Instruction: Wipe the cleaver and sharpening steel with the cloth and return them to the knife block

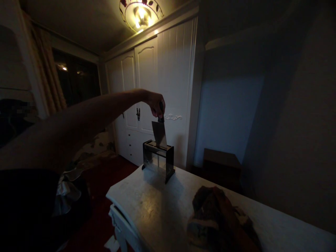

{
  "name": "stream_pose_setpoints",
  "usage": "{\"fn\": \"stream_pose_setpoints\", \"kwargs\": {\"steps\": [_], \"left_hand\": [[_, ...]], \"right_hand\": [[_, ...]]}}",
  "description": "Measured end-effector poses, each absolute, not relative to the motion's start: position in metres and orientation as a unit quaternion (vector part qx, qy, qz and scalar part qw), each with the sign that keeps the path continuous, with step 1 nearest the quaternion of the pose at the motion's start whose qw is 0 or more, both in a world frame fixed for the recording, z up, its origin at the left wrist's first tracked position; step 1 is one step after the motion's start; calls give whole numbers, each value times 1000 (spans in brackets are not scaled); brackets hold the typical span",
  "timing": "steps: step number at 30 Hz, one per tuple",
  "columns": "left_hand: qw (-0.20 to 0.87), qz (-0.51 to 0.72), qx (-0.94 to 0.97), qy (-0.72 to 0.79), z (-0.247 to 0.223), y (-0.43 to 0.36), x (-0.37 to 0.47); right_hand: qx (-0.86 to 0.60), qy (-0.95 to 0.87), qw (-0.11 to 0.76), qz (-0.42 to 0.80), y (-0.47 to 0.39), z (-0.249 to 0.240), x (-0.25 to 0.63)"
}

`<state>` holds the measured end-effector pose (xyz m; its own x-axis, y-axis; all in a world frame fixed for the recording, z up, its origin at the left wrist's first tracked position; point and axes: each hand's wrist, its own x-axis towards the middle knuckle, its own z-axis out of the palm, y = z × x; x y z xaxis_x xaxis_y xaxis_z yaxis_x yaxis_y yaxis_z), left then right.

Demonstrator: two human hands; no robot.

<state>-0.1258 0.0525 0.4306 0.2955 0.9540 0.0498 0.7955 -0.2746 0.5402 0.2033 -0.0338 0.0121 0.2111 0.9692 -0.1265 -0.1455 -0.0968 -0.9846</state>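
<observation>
From the left, my left arm reaches over the table. My left hand (156, 104) is closed around the dark handle of a cleaver (160, 133), whose broad blade points down. The blade's lower edge meets the slotted top of a knife holder (155, 161); how far it goes into a slot I cannot tell. This holder has dark end panels and see-through sides, and stands upright near the table's far left corner. My right hand is out of view.
On the white table (154, 210), a dark, crumpled bundle (223, 220) lies at the front right. Behind stands a white wardrobe (173, 77). A brown box-like thing (222, 161) is beyond the table. Red carpet (102, 196) covers the floor at left. The room is dim.
</observation>
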Motion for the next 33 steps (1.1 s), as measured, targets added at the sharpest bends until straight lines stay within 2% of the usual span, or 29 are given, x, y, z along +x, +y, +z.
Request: {"fn": "stream_pose_setpoints", "kwargs": {"steps": [3,9,15,21,33], "left_hand": [[210,135,786,566,429,53,-125],[204,134,788,566,427,56,-125],[168,13,817,551,432,65,-129],[160,30,809,564,433,65,-130],[157,28,801,577,417,70,-127]], "right_hand": [[-547,-379,539,516,-32,8,205],[-555,-380,540,507,-28,4,207],[-557,-403,538,488,-28,7,206],[-548,-380,526,527,-29,9,205],[-549,-397,523,517,-29,4,207]]}}
